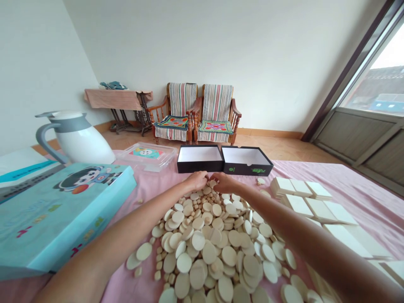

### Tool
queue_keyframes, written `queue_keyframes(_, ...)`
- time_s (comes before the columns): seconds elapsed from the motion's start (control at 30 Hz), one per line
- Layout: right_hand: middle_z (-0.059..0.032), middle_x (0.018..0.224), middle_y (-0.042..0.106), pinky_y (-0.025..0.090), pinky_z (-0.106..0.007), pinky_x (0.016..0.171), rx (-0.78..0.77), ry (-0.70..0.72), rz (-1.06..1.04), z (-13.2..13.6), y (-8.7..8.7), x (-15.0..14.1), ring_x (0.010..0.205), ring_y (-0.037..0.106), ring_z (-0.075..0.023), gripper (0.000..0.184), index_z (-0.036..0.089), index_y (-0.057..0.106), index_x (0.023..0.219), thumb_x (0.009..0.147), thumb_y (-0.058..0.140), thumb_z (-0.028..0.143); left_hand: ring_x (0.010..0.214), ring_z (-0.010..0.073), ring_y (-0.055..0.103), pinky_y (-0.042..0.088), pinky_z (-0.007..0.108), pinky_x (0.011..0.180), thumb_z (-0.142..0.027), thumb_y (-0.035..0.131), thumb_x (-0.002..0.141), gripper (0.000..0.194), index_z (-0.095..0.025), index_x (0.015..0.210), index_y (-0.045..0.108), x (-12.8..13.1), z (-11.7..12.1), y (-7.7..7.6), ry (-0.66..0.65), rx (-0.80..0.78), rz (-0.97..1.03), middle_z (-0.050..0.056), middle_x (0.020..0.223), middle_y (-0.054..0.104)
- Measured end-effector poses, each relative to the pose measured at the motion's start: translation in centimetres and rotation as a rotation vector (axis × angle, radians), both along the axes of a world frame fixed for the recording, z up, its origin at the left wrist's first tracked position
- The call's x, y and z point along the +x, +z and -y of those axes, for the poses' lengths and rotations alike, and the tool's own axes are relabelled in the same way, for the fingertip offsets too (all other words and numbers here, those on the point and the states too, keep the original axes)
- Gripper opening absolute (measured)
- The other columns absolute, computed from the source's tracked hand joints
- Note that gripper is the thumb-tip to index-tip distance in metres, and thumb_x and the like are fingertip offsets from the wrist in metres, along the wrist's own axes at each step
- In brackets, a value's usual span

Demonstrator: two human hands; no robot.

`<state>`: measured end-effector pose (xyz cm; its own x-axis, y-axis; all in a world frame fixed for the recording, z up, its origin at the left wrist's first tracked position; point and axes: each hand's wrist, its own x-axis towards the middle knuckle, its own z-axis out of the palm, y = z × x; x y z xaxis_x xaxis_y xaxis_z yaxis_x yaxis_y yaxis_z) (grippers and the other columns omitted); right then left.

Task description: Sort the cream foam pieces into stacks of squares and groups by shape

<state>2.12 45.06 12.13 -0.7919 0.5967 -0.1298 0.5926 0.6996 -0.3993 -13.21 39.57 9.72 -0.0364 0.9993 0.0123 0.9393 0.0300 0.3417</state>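
Note:
Both arms reach over a large pile of pale round wooden discs point(209, 251) mixed with small wooden cubes point(158, 275), spread on a pink cloth. At the pile's far edge, my left hand point(197, 180) has its fingers curled inward; what they hold, if anything, is hidden. Close beside it, my right hand point(222, 182) bends its fingers around a small wooden disc point(213, 183) between the two hands. Just beyond the hands stand two black boxes with white insides, the left box point(200, 167) and the right box point(248, 169), side by side.
A light blue cartoon box point(78, 206) and a white-grey jug point(80, 141) stand at left. Behind them sits a clear plastic case point(147, 155). Stacks of square wooden tiles point(320, 209) line the right. Two wooden armchairs point(216, 113) and a cloth-covered sewing table point(115, 99) stand by the wall.

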Motion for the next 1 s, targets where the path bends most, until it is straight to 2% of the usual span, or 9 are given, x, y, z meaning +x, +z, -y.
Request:
queue_keyframes(0.07, -0.007, 0.105, 0.07, 0.047, -0.024, 0.076, -0.072, 0.061, 0.023, 0.2, 0.3, 0.1, 0.09, 0.064, -0.0181, 0.036, 0.017, 0.067, 0.108, 0.074, 0.056, 0.017, 0.084, 0.0198, 0.063, 0.045, 0.026, 0.073, -0.017, 0.038, 0.087, 0.029, -0.017, 0.081, 0.066, -0.3, 0.5, 0.1, -0.042, -0.016, 0.015, 0.005, 0.087, 0.071)
queue_keyframes(0.17, -0.0063, 0.096, 0.072, 0.048, -0.025, 0.071, -0.145, 0.126, 0.055, 0.8, 0.6, -0.2, 0.082, 0.065, -0.019, 0.031, 0.016, 0.07, 0.1, 0.074, 0.058, 0.026, 0.078, 0.0191, 0.062, 0.043, 0.026, 0.07, -0.024, 0.034, 0.092, 0.037, -0.016, 0.072, 0.064, -0.5, 1.5, 0.0, -0.09, -0.021, 0.031, 0.005, 0.079, 0.069)
queue_keyframes(0.4, -0.0069, 0.115, 0.068, 0.047, -0.029, 0.086, -0.251, 0.241, 0.022, 3.5, 1.3, -0.9, 0.098, 0.063, -0.0223, 0.051, 0.016, 0.064, 0.118, 0.067, 0.065, 0.025, 0.072, 0.0172, 0.058, 0.041, 0.025, 0.067, -0.028, 0.029, 0.093, 0.04, -0.017, 0.067, 0.056, -1.6, 4.8, 0.5, -0.134, -0.026, 0.078, 0.005, 0.073, 0.065)
queue_keyframes(0.5, -0.0061, 0.114, 0.069, 0.047, -0.029, 0.087, -0.292, 0.296, -0.01, 4.7, 1.8, -1.0, 0.099, 0.063, -0.0222, 0.051, 0.017, 0.065, 0.117, 0.066, 0.064, 0.019, 0.071, 0.0157, 0.057, 0.041, 0.024, 0.069, -0.03, 0.027, 0.094, 0.041, -0.017, 0.066, 0.054, -2.1, 6.4, 1.0, -0.156, -0.045, 0.113, 0.003, 0.072, 0.063)
queue_keyframes(0.63, -0.0048, 0.107, 0.071, 0.047, -0.028, 0.084, -0.254, 0.34, -0.005, 6.4, 2.8, -1.1, 0.097, 0.064, -0.0215, 0.047, 0.019, 0.067, 0.115, 0.068, 0.063, 0.019, 0.069, 0.0154, 0.055, 0.042, 0.024, 0.067, -0.034, 0.026, 0.093, 0.041, -0.017, 0.065, 0.052, -2.6, 8.6, 1.8, -0.137, -0.056, 0.144, 0.003, 0.07, 0.061)
queue_keyframes(0.8, -0.0066, 0.111, 0.068, 0.047, -0.029, 0.087, -0.19, 0.395, -0.03, 9.1, 3.8, -1.0, 0.101, 0.063, -0.0219, 0.047, 0.02, 0.065, 0.118, 0.071, 0.061, 0.018, 0.07, 0.0151, 0.054, 0.04, 0.024, 0.067, -0.036, 0.026, 0.093, 0.042, -0.017, 0.067, 0.052, -3.3, 11.4, 3.2, -0.115, -0.081, 0.167, 0.002, 0.07, 0.06)
queue_keyframes(0.9, -0.0116, 0.116, 0.064, 0.046, -0.033, 0.09, -0.161, 0.486, -0.062, 11.2, 4.0, -0.5, 0.105, 0.061, -0.024, 0.046, 0.017, 0.062, 0.121, 0.075, 0.059, 0.019, 0.066, 0.0142, 0.051, 0.037, 0.024, 0.063, -0.038, 0.031, 0.092, 0.04, -0.017, 0.063, 0.049, -3.4, 12.9, 3.9, -0.116, -0.098, 0.153, 0.001, 0.066, 0.055)
queue_keyframes(1.0, -0.0162, 0.122, 0.059, 0.046, -0.037, 0.093, -0.126, 0.57, -0.111, 13.2, 4.6, 0.6, 0.11, 0.059, -0.0264, 0.047, 0.015, 0.06, 0.123, 0.076, 0.059, 0.016, 0.065, 0.0132, 0.05, 0.034, 0.024, 0.063, -0.039, 0.036, 0.092, 0.04, -0.016, 0.061, 0.048, -3.3, 14.4, 4.6, -0.172, -0.145, 0.117, 0.0, 0.066, 0.053)
